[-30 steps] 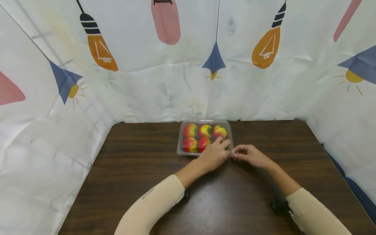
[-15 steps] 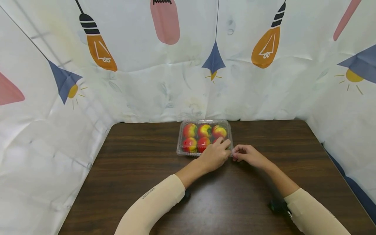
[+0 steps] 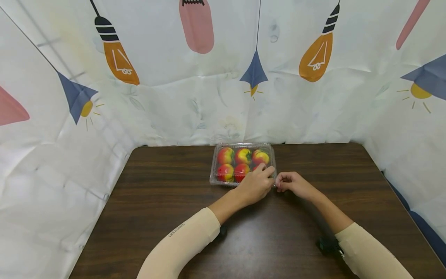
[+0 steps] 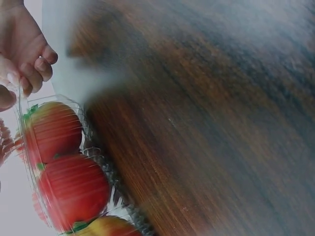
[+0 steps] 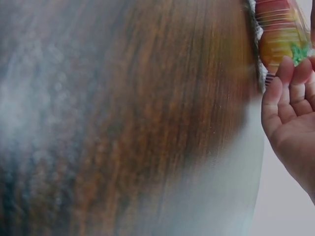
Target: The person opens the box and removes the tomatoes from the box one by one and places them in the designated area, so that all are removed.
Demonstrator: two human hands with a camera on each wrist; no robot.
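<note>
A clear plastic clamshell box (image 3: 213,170) stands near the far edge of the table with its lid down. Several red-and-yellow round fruits (image 3: 225,172) with green leaves show through it in two rows. My left hand (image 3: 256,185) rests on the lid at the front right, fingers spread over the plastic and partly covering the fruit there. At the front right corner my right hand (image 3: 296,185) pinches the box's edge between thumb and forefinger. In the left wrist view, its other fingers (image 4: 32,76) hang loosely curled beside the lid's rim. The right wrist view shows those fingertips close to the ridged side.
The dark wood-grain table (image 3: 167,186) spreads around the box. A white curtain (image 3: 167,112) printed with lamps and bulbs hangs right behind the far edge and along both sides. Dark wrist devices sit under both sleeves, one by the right forearm (image 3: 338,217).
Both hands keep almost the same place at the box's right front corner. The right forearm has shifted very slightly to the left; the box has not visibly moved.
</note>
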